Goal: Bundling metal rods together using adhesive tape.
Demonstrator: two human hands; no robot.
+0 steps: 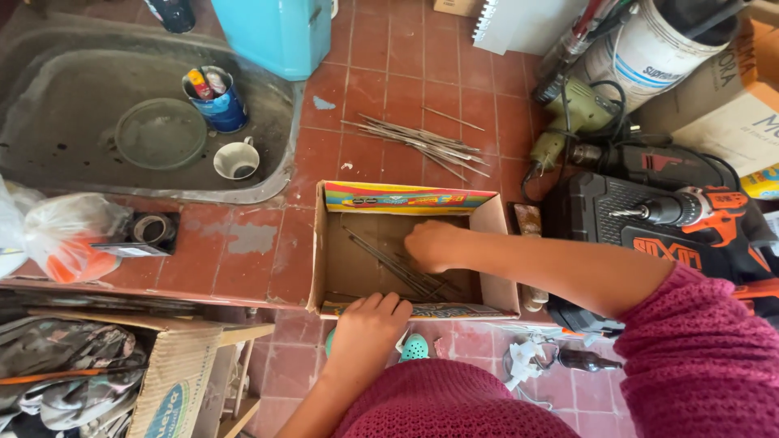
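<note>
- The cardboard box (341, 259) lies open on the red-tiled table (243, 251), at the table's near edge; every place below is told from this box.
- Inside the box, on its floor, lies a bundle of thin metal rods (389, 261), running slantwise from the far left toward the near right.
- The right hand (434, 245) reaches into the box from the right, knuckles up, fingers curled down onto the near end of the rods; whether it grips them or only touches them cannot be told.
- The left hand (369, 318) rests on the box's near wall, fingers bent over the rim, holding that edge; nothing else is in it.
- Both arms wear a dark pink knitted sweater (698, 365).
- Beyond the box's far wall, a second loose pile of thin rods (422, 142) lies spread on the tiles, apart from the box.
- To the right of the box stands an orange and black cordless drill (690, 209) on a black case, with a green drill (572, 122) farther off behind it.
- To the far left of the box is a grey sink (65, 97), holding a white cup (237, 160), a blue tin (215, 99) and a round lid (161, 134).
- Left of the box, at the table's edge, sits a clear plastic bag (69, 235) with something orange inside.
</note>
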